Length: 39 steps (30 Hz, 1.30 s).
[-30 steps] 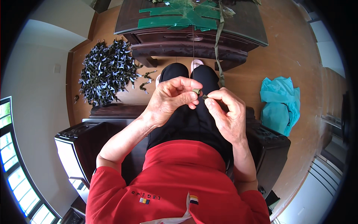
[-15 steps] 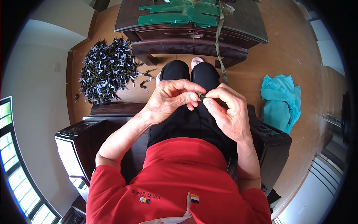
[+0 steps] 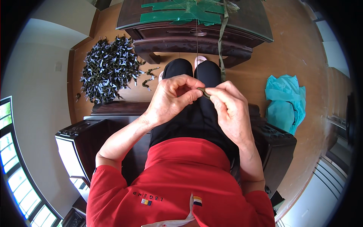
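Observation:
Both hands meet above my lap, over the black trousers. Between them is a small olive-green strip of ribbon (image 3: 204, 92), bent into a short curve. My left hand (image 3: 170, 99) pinches one end of it between thumb and forefinger. With thumb and forefinger, my right hand (image 3: 232, 109) closes on the other end. A thin thread (image 3: 197, 45) runs down from the table toward my fingers; its lower end is hidden by the left hand. A long olive ribbon (image 3: 222, 41) hangs from the table and passes behind my right hand.
The dark wooden table (image 3: 249, 32) ahead bears green tape strips (image 3: 166, 17). A heap of dark green twisted pieces with white tags (image 3: 109, 70) lies on the left floor. Turquoise sheeting (image 3: 285, 104) lies at right. Chair arms (image 3: 274, 142) flank me.
More of the olive strip shows between my fingertips, now as a curve. My left fingers have shifted slightly up and left, and the right fingers have rolled a little.

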Available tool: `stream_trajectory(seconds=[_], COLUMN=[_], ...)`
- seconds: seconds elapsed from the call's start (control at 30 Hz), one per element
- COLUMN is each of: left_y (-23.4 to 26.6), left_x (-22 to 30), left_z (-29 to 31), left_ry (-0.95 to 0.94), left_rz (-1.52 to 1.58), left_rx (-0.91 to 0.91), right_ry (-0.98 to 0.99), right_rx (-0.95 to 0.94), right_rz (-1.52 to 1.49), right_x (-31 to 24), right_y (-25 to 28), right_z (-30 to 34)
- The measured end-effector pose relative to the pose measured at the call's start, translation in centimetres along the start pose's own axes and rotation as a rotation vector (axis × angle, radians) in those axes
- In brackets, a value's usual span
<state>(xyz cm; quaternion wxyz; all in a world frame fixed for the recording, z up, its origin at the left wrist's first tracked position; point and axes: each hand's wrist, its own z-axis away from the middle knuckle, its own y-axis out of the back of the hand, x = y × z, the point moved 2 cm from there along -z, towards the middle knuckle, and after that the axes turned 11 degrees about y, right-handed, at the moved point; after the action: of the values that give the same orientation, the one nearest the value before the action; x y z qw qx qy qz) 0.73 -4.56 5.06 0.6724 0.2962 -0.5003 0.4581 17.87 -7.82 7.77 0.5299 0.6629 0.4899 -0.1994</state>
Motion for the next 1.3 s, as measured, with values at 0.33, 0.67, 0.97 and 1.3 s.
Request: stream_trajectory(seconds=[0.33,0.67,0.97,1.3], left_y=[-0.6,-0.3,-1.4,0.0], left_x=[-0.5,0.3,-2.2,-2.7], left_z=[0.2,3.0,7.6,9.1], left_ry=[0.045,-0.223,-0.304,-0.37], left_rz=[0.297,-0.359,-0.353,-0.356], left_rx=[-0.079,-0.031,-0.267,-0.237], right_ry=[-0.216,-0.366,-0.469,-0.448], right_rx=[0.25,-0.056,-0.117,-0.218], right_rz=[-0.378,-0.373,-0.605,-0.522], right_x=[0.6,-1.2,-2.8,-4.1], right_y=[-1.6,-1.7,-3.6,-3.8], right_z=[1.5,2.9,9.5,11.4])
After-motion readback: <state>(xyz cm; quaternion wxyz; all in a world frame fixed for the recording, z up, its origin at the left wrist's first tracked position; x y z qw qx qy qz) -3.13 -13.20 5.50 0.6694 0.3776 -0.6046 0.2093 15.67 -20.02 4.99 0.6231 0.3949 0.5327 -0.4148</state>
